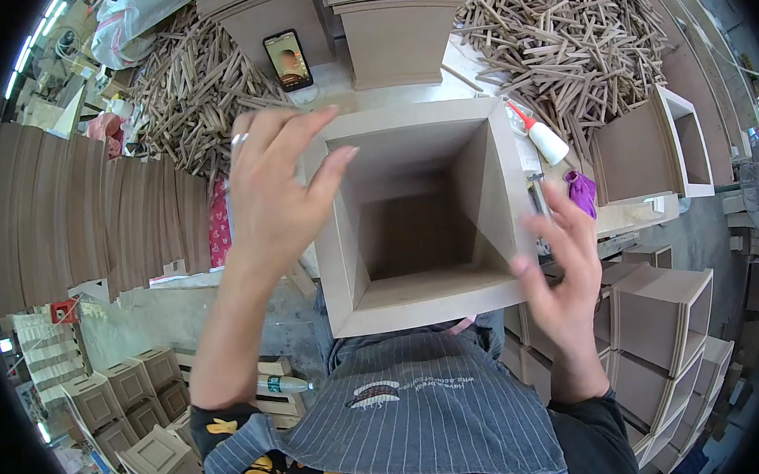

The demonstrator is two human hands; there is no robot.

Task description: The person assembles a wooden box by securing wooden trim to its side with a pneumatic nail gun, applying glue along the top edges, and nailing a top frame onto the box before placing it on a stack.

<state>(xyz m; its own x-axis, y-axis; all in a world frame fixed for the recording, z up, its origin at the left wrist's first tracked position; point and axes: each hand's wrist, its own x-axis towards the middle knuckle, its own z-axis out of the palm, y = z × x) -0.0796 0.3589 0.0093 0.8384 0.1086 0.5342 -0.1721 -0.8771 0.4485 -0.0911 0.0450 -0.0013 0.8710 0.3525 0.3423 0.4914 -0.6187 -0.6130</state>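
Two spread hands [276, 187], well apart, one open box [436, 305] between them, one white bottle [549, 143], two stick heaps [568, 47]

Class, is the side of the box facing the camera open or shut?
Open: nothing covers the box, and its inner walls show.

Workshop interior, of the woodworking kind. Thin strips lie in bulk as a left heap [201, 91] and a right heap [572, 43] at the far corners of the worktop [327, 85]; board stacks [398, 45] occupy its far edge, and upright panels [91, 211] its left edge. An open box [427, 305] sits at the near edge; similar boxes [653, 311] stand in tiers beyond the near right corner.
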